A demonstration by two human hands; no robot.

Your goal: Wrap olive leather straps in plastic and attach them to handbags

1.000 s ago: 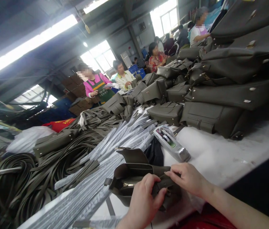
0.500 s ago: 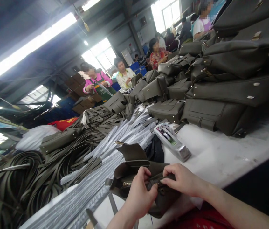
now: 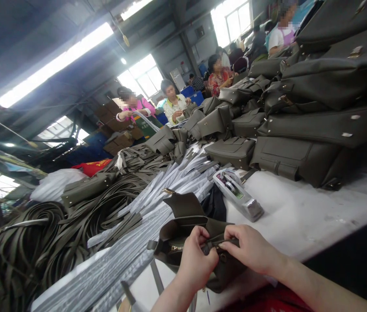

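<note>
Hands: both are gripping one small handbag (image 3: 183, 227) at the near edge of the worktop (image 3: 300, 212).
Left hand (image 3: 196, 262): is clenching, fingers curled over the top rim, thumb pressing against the front panel.
Right hand (image 3: 251, 249): is pinching the same rim between thumb and fingertips, knuckles up, just beside the left hand.
Handbag position: is sitting upright against the hands, mouth gaping, its flap (image 3: 183, 204) standing up behind the opening.
Handbag look: is showing an olive-grey colour, a brass-toned zip (image 3: 177, 248) along the inner edge and a small metal fitting at the flap tip.
Material: is reading as smooth, matte, leather-like sheet with soft folds; exact material cannot be told.
Tape dispenser (image 3: 238, 194): is lying on the worktop just beyond the handbag, grey and wedge-shaped.
Wrapped strips (image 3: 157, 203): are lying in a long row in glossy clear film, left of the handbag.
Loose straps (image 3: 56, 242): are piling up in flat, dark loops at far left.
Finished bags (image 3: 300, 160): are stacking in the same colour at right.
Co-workers (image 3: 173, 104): are sitting well apart, at the far end.
</note>
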